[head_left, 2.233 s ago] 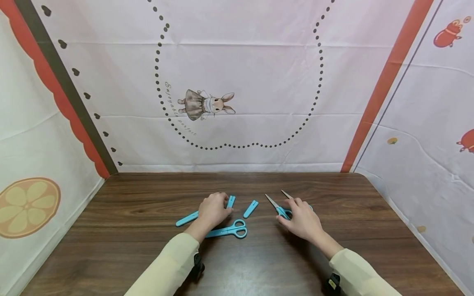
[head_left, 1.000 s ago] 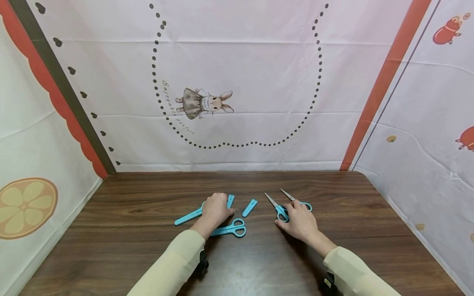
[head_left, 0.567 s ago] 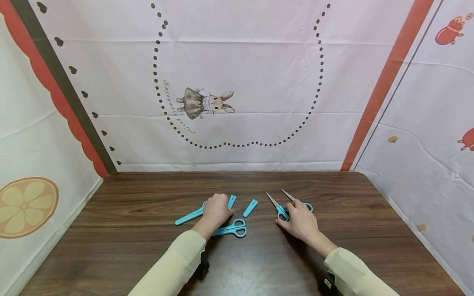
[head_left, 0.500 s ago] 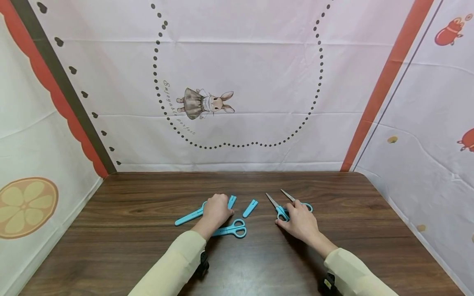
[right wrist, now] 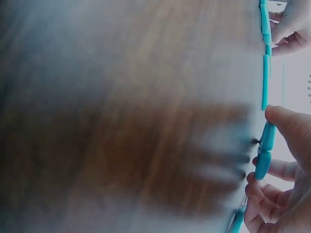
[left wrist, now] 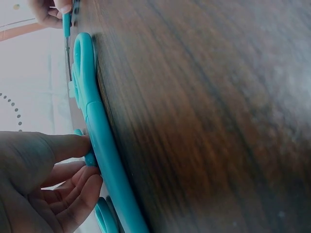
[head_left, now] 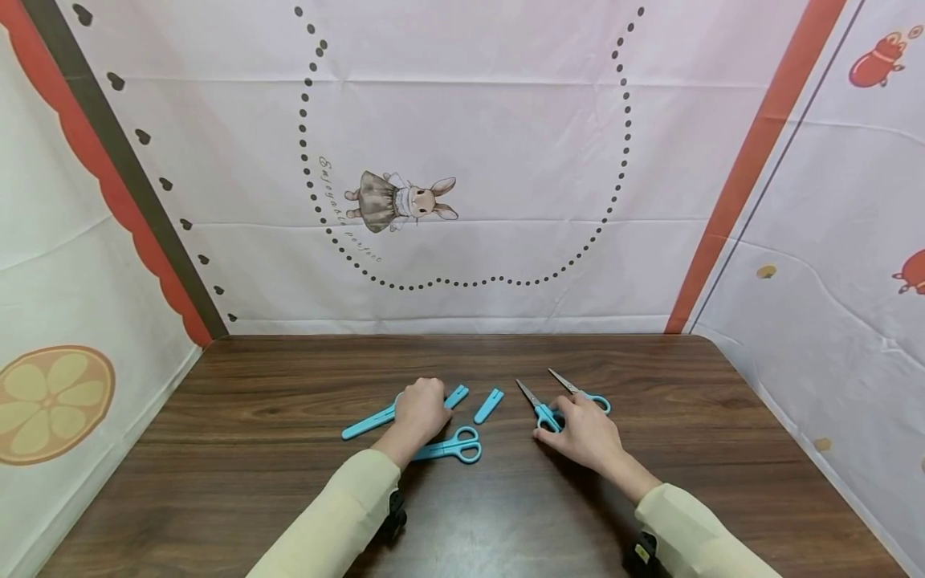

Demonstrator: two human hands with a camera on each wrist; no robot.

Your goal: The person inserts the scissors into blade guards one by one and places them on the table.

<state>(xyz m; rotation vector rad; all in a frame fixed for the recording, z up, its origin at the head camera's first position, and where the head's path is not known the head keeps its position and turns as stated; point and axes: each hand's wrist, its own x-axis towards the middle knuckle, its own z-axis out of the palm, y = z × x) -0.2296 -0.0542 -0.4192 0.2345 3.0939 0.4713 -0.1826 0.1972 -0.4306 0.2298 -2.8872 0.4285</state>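
Observation:
My left hand [head_left: 422, 411] pinches a light-blue scissor blade cover [head_left: 458, 396], its slotted end pointing away to the right. In the left wrist view, thumb and fingertips meet on this cover [left wrist: 90, 158], partly behind a pair of covered scissors [left wrist: 103, 141]. My right hand [head_left: 587, 429] holds blue-handled scissors [head_left: 538, 406] by the finger loops; their bare blades point up and left. Thumb and fingers sit either side of the handle [right wrist: 264, 162] in the right wrist view. Between the hands lies a second blade cover [head_left: 489, 407].
Bare-bladed scissors [head_left: 578, 389] lie just beyond the right hand. Left of the left hand are covered scissors [head_left: 368, 423], partly hidden by it. Another covered pair [head_left: 458, 446] lies nearer, beside the left wrist. The brown wooden table [head_left: 289, 498] meets a printed cloth [head_left: 506, 177] behind.
The cover in my left hand has turned clockwise and its slotted end shifted right. The scissors in my right hand have moved slightly left and nearer. Earlier, both hands came down onto these things.

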